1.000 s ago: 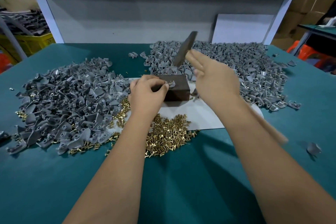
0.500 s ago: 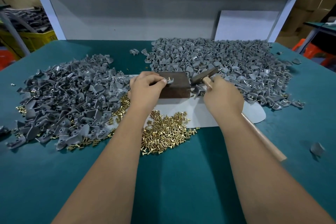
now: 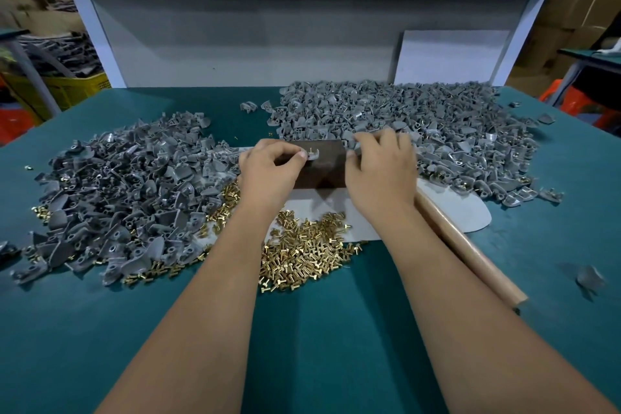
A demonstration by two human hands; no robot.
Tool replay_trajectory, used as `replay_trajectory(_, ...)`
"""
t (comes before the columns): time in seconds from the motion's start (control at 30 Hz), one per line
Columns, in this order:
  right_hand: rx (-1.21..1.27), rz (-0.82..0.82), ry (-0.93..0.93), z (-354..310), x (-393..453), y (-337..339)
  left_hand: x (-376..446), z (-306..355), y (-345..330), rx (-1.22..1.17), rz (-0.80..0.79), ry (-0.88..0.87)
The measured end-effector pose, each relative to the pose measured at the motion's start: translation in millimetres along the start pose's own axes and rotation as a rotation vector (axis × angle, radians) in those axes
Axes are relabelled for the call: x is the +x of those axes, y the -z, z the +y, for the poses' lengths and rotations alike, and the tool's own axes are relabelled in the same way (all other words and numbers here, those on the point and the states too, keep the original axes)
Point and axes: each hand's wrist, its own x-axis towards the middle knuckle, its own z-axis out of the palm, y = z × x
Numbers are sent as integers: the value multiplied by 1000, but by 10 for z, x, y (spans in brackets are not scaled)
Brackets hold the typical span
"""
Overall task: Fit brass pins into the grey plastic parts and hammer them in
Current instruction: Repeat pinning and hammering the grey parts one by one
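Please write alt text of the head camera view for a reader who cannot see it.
The left hand pinches a grey plastic part with a brass pin on a dark block, while the right hand grips a wooden hammer handle. Piles of grey parts and brass pins cover the green table.

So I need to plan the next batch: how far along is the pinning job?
Done: the right-hand pile shows brass in many parts, so those look pinned. In hand: the left hand pinches one grey part with a pin upright on the dark block; the right hand holds the hammer handle. Left: a big left pile and loose brass pins.
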Motion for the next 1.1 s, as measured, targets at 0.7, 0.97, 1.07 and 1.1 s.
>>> replay_trajectory(0.7, 195, -92, 227, -206, 384, 34, 61, -19, -55, -22, 96, 20)
replay_trajectory(0.97, 69, -27, -237, -170, 609, -81, 92, -27, -84, 113, 104, -33)
replay_trajectory(1.07, 145, -27, -100, -349, 299, -137, 60, 26, -74, 85, 113, -18)
replay_trajectory(1.1, 167, -7, -65, -400, 196, -128, 42, 52, -62, 58, 122, -2)
